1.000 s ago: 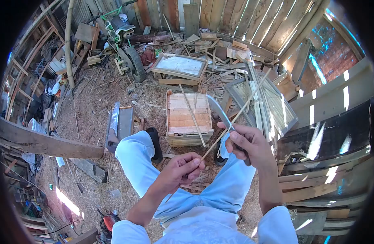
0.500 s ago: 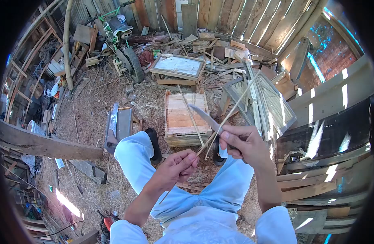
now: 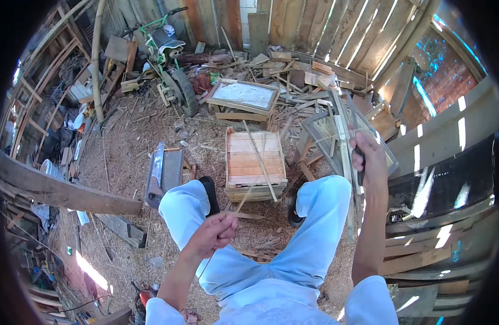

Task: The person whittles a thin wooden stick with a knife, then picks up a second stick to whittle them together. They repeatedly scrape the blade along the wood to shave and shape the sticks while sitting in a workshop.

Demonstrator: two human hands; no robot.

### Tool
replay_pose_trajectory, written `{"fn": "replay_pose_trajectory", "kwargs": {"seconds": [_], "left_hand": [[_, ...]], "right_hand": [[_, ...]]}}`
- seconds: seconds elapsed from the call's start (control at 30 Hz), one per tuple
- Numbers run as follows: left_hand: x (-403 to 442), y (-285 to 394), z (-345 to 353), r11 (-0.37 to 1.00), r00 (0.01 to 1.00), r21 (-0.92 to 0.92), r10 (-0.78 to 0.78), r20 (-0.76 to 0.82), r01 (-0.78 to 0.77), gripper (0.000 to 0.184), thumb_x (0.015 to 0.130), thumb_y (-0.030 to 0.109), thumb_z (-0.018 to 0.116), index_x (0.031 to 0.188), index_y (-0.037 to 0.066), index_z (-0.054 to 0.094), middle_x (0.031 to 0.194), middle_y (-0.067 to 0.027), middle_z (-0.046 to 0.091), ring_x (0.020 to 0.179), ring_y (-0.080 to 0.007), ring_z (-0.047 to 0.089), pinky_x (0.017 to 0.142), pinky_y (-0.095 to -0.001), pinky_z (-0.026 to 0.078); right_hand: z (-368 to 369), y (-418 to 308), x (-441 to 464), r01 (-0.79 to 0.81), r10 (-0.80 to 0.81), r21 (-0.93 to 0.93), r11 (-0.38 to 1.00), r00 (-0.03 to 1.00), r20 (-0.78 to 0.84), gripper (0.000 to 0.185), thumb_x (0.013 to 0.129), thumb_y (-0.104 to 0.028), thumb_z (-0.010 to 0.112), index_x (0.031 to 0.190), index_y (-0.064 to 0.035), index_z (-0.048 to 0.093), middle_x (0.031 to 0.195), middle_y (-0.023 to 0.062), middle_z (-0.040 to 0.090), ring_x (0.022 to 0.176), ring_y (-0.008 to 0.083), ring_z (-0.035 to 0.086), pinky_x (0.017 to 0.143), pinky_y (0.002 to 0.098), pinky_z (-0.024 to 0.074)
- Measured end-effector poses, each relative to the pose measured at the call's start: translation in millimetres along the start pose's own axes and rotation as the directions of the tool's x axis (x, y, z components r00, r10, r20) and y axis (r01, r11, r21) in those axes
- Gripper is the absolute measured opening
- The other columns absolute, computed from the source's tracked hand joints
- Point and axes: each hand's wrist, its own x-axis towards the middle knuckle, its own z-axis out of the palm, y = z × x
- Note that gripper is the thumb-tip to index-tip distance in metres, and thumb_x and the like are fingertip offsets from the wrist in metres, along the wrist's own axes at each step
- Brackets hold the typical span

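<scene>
Low in front of my left leg, my left hand [image 3: 214,234] is closed around a thin stick [image 3: 243,199]. The stick's upper part is blurred, and its lower end slants down past my wrist. Out to the right, above my right knee, my right hand [image 3: 367,154] is closed on the dark handle of the knife [image 3: 360,174]; the blade is too blurred to make out. Between my feet and a little beyond stands a wooden crate [image 3: 255,179], with another thin stick [image 3: 260,161] leaning across it.
A handsaw [image 3: 158,168] lies on a small dark bench [image 3: 173,170] left of my knee. A framed panel [image 3: 244,95], scrap wood [image 3: 314,78] and a small motorbike [image 3: 176,81] are farther back. Slatted frames [image 3: 322,135] lean at the right; a beam [image 3: 70,187] juts in from the left.
My right hand has swung up and right with the knife, away from the stick. My left hand has moved left and slightly down, still holding the stick. The view has shifted slightly.
</scene>
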Motion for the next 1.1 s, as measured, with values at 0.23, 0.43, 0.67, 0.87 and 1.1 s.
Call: {"fn": "replay_pose_trajectory", "kwargs": {"seconds": [0.23, 0.43, 0.67, 0.87, 1.1], "left_hand": [[33.1, 36.0, 48.5, 0.968, 0.966, 0.044, 0.249, -0.066, -0.247, 0.020, 0.098, 0.026, 0.045, 0.096, 0.007, 0.050, 0.065, 0.0051, 0.036, 0.045, -0.0014, 0.027, 0.037, -0.0160, 0.020], [41.8, 43.3, 58.7, 0.960, 0.961, -0.069, 0.274, 0.035, -0.271, 0.021, 0.098, 0.024, 0.045, 0.101, 0.005, 0.051, 0.065, 0.0051, 0.037, 0.048, -0.0020, 0.031, 0.040, -0.0165, 0.022], [34.5, 38.6, 73.4, 0.957, 0.951, -0.090, 0.284, 0.122, -0.274, 0.021, 0.098, 0.026, 0.045, 0.099, 0.005, 0.050, 0.063, 0.0045, 0.032, 0.049, -0.0031, 0.025, 0.040, -0.0168, 0.020], [22.4, 36.4, 84.8, 0.936, 0.928, -0.052, 0.352, 0.123, -0.348, 0.023, 0.099, 0.027, 0.044, 0.099, 0.005, 0.050, 0.062, 0.0042, 0.033, 0.049, -0.0031, 0.024, 0.040, -0.0169, 0.020], [21.1, 38.3, 89.0, 0.922, 0.918, -0.030, 0.387, 0.086, -0.385, 0.020, 0.099, 0.027, 0.045, 0.098, 0.007, 0.049, 0.062, 0.0042, 0.033, 0.049, -0.0028, 0.025, 0.039, -0.0173, 0.020]], "right_hand": [[64.7, 29.0, -54.3, -0.025, 0.067, -0.121, 0.992, 0.931, 0.360, 0.019, 0.095, -0.017, 0.051, 0.093, 0.0009, 0.057, 0.076, 0.0063, 0.063, 0.050, 0.0032, 0.043, 0.042, 0.0179, 0.0332], [69.4, 29.8, -70.1, 0.026, 0.003, -0.068, 0.997, 0.919, 0.393, 0.019, 0.097, -0.017, 0.049, 0.092, -0.0002, 0.056, 0.074, 0.0041, 0.061, 0.052, 0.0027, 0.043, 0.045, 0.0168, 0.0325], [86.3, 13.9, -79.5, 0.079, -0.050, -0.084, 0.993, 0.952, 0.303, 0.023, 0.099, -0.020, 0.045, 0.097, -0.0005, 0.057, 0.071, 0.0031, 0.057, 0.050, 0.0027, 0.041, 0.044, 0.0164, 0.0313], [78.1, 12.2, -88.1, -0.082, 0.071, 0.006, 0.997, 0.895, 0.441, 0.026, 0.099, -0.021, 0.044, 0.107, 0.0015, 0.054, 0.076, 0.0062, 0.059, 0.052, 0.0030, 0.042, 0.044, 0.0172, 0.0327], [77.6, 2.3, -90.1, -0.158, 0.082, 0.100, 0.982, 0.845, 0.529, 0.027, 0.098, -0.019, 0.044, 0.110, 0.0035, 0.053, 0.081, 0.0098, 0.061, 0.054, 0.0044, 0.045, 0.046, 0.0182, 0.0383]]}}
